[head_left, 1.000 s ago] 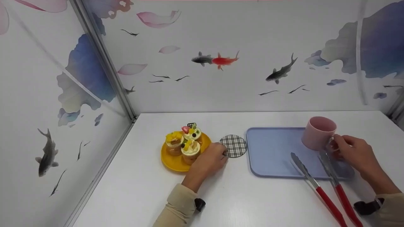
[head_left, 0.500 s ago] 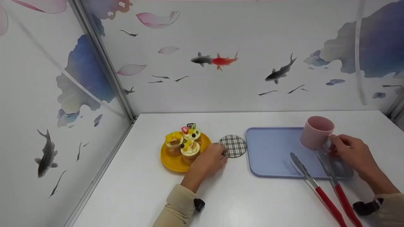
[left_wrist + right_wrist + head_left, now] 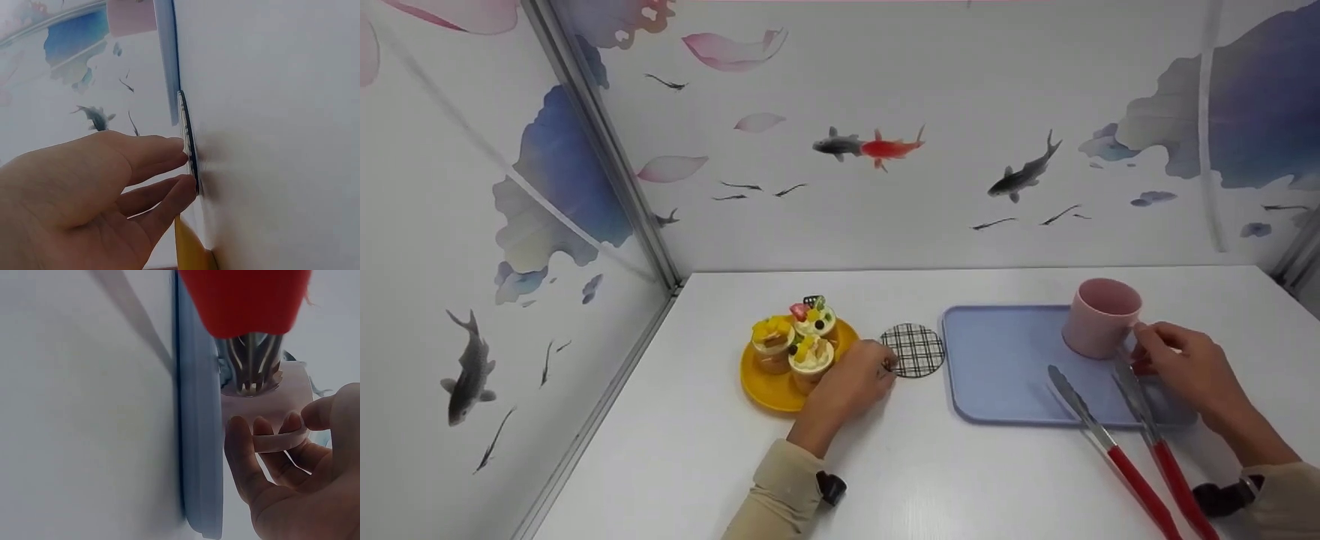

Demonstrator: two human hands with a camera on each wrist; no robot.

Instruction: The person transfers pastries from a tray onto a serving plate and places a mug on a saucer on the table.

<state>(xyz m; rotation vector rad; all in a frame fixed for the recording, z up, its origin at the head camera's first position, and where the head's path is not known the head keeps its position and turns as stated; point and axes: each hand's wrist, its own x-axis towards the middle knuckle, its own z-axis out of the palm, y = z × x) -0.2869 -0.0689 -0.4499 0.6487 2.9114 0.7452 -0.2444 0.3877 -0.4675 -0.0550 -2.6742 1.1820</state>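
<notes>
My right hand (image 3: 1181, 367) grips the handle of a pink mug (image 3: 1099, 319) over the right part of a blue tray (image 3: 1005, 390). The right wrist view shows fingers curled through the mug's handle (image 3: 281, 442), with the thumb against it. Whether the mug's base touches the tray cannot be told. To the left, my left hand (image 3: 855, 381) reaches past a yellow plate (image 3: 765, 390) and pinches the near-left edge of a round checked coaster (image 3: 915, 352). In the left wrist view the coaster (image 3: 187, 121) appears edge-on, low against the white table, the fingertips at its rim.
Red-handled tongs (image 3: 1138, 480), arms spread, lie over the tray's front right edge, close to my right hand. Several fruit-topped dessert cups (image 3: 810, 358) stand on the yellow plate. A patterned wall (image 3: 810, 225) rises behind the white table (image 3: 945, 480).
My right hand and the pink mug have shifted slightly left over the tray. My left hand has stayed at the coaster, and the coaster has not visibly moved. The tongs lie still.
</notes>
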